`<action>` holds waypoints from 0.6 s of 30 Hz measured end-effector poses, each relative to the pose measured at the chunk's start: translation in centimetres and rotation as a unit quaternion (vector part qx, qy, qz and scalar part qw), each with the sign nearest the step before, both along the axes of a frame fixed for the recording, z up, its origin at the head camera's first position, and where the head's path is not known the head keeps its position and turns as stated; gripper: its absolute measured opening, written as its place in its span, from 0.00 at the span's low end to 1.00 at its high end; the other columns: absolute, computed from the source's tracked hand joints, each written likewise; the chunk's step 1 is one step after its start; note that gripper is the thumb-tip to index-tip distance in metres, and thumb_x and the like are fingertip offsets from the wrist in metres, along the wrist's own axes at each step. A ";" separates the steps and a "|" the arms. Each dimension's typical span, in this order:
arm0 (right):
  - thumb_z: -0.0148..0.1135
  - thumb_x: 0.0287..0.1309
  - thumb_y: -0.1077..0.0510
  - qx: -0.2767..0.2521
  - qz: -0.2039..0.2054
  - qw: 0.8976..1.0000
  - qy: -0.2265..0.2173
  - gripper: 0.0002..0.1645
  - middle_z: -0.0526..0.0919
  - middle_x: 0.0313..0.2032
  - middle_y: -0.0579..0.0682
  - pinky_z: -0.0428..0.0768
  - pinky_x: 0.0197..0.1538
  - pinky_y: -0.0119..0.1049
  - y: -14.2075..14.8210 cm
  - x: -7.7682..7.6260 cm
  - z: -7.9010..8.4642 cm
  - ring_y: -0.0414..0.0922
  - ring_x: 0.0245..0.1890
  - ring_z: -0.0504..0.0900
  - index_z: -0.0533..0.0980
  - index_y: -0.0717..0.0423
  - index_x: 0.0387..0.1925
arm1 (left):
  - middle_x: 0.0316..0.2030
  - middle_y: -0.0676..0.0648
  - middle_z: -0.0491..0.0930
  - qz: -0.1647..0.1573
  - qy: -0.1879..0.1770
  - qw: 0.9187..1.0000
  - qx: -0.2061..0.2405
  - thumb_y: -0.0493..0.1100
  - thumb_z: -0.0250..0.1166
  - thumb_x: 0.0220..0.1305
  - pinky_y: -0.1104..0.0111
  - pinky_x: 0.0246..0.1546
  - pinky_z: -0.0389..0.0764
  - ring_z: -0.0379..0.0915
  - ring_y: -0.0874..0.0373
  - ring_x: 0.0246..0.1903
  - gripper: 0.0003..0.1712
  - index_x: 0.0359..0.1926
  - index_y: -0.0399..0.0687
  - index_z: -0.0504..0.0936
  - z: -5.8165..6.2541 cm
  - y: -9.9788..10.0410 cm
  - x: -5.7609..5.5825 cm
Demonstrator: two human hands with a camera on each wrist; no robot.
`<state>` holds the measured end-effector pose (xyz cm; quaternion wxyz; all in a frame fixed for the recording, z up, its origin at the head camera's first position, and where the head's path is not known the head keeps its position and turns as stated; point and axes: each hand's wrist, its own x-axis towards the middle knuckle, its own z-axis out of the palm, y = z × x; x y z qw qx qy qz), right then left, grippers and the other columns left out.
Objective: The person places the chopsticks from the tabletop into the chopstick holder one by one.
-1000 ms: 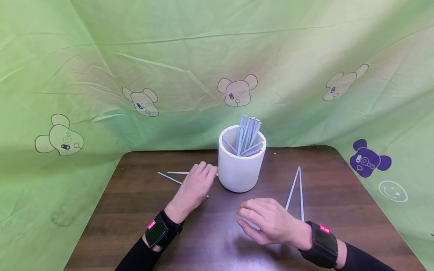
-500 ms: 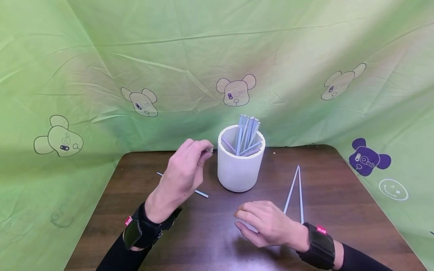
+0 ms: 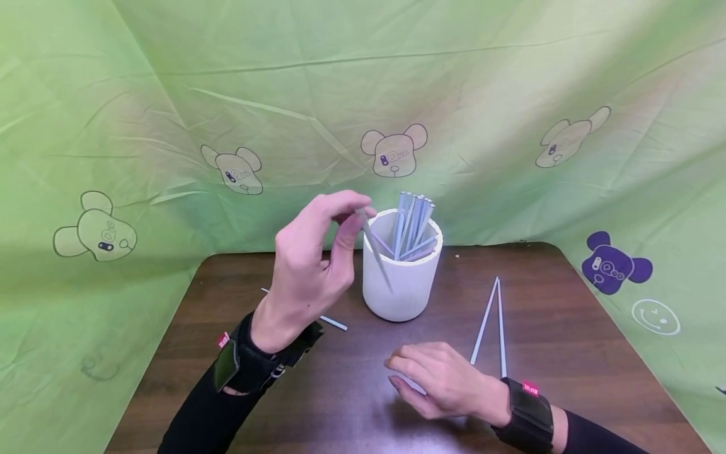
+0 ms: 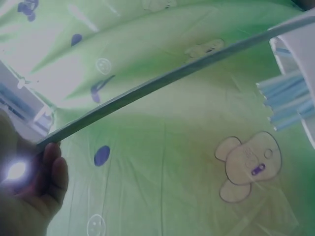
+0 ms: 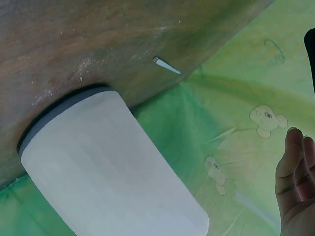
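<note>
My left hand, raised at the front left of a white pot, pinches one end of a pale grey-blue straw. The straw slants down in front of the pot's wall; in the left wrist view it runs long from the fingertips toward the pot. Several blue and purple straws stand inside the pot. Low over the table, my right hand has loosely bent fingers and holds nothing; the right wrist view shows that hand's fingers at the edge.
Another straw lies on the brown table, partly hidden behind my left hand. Two straws form a narrow V by my right wrist. A green printed cloth hangs behind the table.
My left hand has lifted a straw from the table left of the pot and carried it up toward the pot's rim. The right hand has shifted only slightly.
</note>
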<state>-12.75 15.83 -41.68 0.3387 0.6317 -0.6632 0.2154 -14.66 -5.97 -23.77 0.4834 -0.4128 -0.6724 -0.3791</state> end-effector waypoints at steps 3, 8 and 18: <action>0.57 0.63 0.62 -0.001 0.002 1.000 -0.001 0.11 0.80 0.34 0.45 0.79 0.33 0.23 0.0 0.0 -0.2 0.34 0.27 0.77 0.78 0.63 0.45 | 0.38 0.37 0.86 -0.005 0.011 0.999 0.038 0.26 0.60 0.67 0.69 0.44 0.82 0.83 0.51 0.37 0.08 0.46 0.28 0.78 0.4 0.5 -0.7; 0.58 0.63 0.62 0.000 -0.001 1.000 -0.005 0.12 0.80 0.33 0.46 0.79 0.33 0.23 0.2 0.1 -0.3 0.34 0.27 0.76 0.78 0.62 0.46 | 0.38 0.36 0.86 0.026 0.027 0.997 0.072 0.28 0.59 0.69 0.68 0.44 0.84 0.84 0.49 0.36 0.07 0.46 0.27 0.78 0.2 1.1 -2.9; 0.58 0.62 0.62 0.003 -0.014 1.000 -0.014 0.12 0.79 0.33 0.45 0.76 0.32 0.21 0.4 0.2 -0.7 0.33 0.26 0.74 0.78 0.62 0.46 | 0.37 0.38 0.85 0.099 0.013 0.995 0.001 0.31 0.56 0.73 0.64 0.41 0.85 0.82 0.49 0.35 0.08 0.46 0.31 0.81 -3.1 2.4 -7.9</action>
